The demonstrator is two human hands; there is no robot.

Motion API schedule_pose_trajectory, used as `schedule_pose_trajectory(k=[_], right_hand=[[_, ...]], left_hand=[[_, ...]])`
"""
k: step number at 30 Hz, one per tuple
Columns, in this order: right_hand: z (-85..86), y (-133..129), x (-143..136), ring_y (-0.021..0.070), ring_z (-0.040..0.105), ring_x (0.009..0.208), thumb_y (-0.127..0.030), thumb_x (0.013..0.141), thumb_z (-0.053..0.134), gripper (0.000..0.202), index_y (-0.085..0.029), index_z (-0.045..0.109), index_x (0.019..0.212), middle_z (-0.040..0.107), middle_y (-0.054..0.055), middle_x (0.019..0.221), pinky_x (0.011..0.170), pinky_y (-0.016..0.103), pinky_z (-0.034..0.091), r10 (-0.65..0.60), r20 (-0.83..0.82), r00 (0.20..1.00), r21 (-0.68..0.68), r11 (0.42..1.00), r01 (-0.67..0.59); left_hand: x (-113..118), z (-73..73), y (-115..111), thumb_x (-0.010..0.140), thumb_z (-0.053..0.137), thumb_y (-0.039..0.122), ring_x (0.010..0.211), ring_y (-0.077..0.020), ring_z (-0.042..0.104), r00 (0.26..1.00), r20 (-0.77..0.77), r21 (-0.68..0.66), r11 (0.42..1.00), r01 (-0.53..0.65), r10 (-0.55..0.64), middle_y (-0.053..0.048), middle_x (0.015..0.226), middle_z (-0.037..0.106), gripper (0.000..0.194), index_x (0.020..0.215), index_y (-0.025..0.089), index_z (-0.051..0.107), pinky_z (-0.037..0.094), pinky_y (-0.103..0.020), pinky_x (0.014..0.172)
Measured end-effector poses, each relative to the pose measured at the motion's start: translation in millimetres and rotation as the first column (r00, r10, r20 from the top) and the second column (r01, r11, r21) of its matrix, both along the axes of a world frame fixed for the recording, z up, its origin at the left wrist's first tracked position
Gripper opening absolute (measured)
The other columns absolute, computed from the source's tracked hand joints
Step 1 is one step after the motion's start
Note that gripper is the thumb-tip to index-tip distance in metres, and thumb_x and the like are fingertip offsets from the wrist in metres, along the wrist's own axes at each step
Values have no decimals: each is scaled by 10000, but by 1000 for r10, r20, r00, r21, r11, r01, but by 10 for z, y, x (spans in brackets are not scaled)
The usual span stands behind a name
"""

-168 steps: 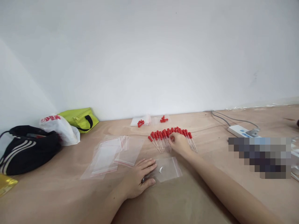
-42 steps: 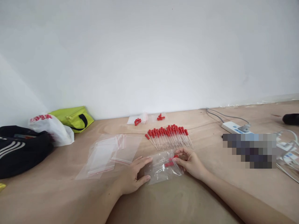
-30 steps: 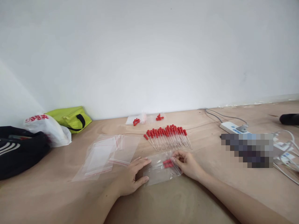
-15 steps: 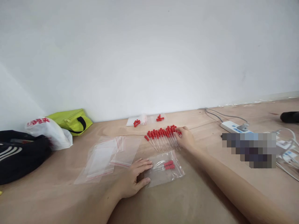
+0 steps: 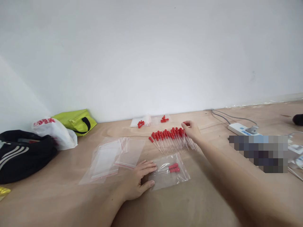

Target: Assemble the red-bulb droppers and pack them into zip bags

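Several clear droppers with red bulbs (image 5: pixel 165 135) lie in a slanting row on the wooden surface. At the right end of the row, my right hand (image 5: pixel 191 130) has its fingers closed around something red that I cannot make out. Below the row lies a clear zip bag (image 5: pixel 163 178) with red-bulbed droppers (image 5: pixel 174 167) inside. My left hand (image 5: pixel 139 179) is spread, its fingertips resting on the left edge of this bag. Flat clear bags with red seal lines (image 5: pixel 106 160) overlap one another left of my left hand.
By the wall lie two bags with red bulbs (image 5: pixel 141 124) (image 5: pixel 164 119). A black bag (image 5: pixel 28 160), a white plastic bag (image 5: pixel 55 134) and a lime-green bag (image 5: pixel 75 123) stand at the left. A power strip (image 5: pixel 239 129) with cables and a blurred item are at the right.
My right hand has moved slightly up and right, and more droppers show at the right end of the row. My left hand stays on the bag. The view has shifted a little.
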State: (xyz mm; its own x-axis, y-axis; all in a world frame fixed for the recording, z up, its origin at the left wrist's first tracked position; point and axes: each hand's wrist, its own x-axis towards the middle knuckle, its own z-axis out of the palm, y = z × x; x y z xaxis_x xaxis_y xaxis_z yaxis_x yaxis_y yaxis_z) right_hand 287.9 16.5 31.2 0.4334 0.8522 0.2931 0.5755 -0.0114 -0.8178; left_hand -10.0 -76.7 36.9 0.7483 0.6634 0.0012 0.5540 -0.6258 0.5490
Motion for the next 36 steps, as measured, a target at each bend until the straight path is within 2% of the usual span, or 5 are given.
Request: schedule_pose_trajectory(k=[6,18,26,32,36], right_hand=[[-103,-627,145,114,538,532,-485,758,490,328,-185,419,870,587,15,686,498,239,436,94,-344,934,271,963,3],[-310,-1079,-326,113,571,535,-512,564,681,420,-192,468,735,565,-28,618,526,242,493,143,-803,578,123,990,-74],[-308,-1177,-437,53,434,343,-401,544,702,352,-175,517,740,574,-41,586,299,174,308,319,-635,704,-11,907,-422],[-372,-1139,-477,131,579,573,-374,657,618,217,-171,589,726,648,25,704,478,222,422,428,-463,776,-10,873,-487],[-344,-1129,-468,139,555,562,-379,752,502,287,-168,613,594,605,-4,569,518,234,398,507,-229,831,-92,839,-537]], left_hand=[[-1,-8,1,810,509,308,1213,-212,376,1000,-9,18,1000,7,-6,-24,1266,492,378,1185,266,507,216,-440,1054],[-22,-23,15,821,485,335,1250,-225,312,997,-73,12,1000,-26,27,-16,1318,430,444,1256,280,414,215,-452,1049],[-33,-33,9,816,483,358,1273,-258,255,988,-134,-1,997,-75,74,-21,1355,376,496,1291,294,356,255,-476,1022],[-30,-42,17,819,479,366,1280,-266,236,984,-152,-4,996,-92,91,-25,1364,361,492,1290,289,361,256,-480,1019],[-34,-53,10,815,488,366,1276,-267,246,987,-132,9,996,-88,88,-28,1356,374,492,1286,287,369,258,-479,1020]])
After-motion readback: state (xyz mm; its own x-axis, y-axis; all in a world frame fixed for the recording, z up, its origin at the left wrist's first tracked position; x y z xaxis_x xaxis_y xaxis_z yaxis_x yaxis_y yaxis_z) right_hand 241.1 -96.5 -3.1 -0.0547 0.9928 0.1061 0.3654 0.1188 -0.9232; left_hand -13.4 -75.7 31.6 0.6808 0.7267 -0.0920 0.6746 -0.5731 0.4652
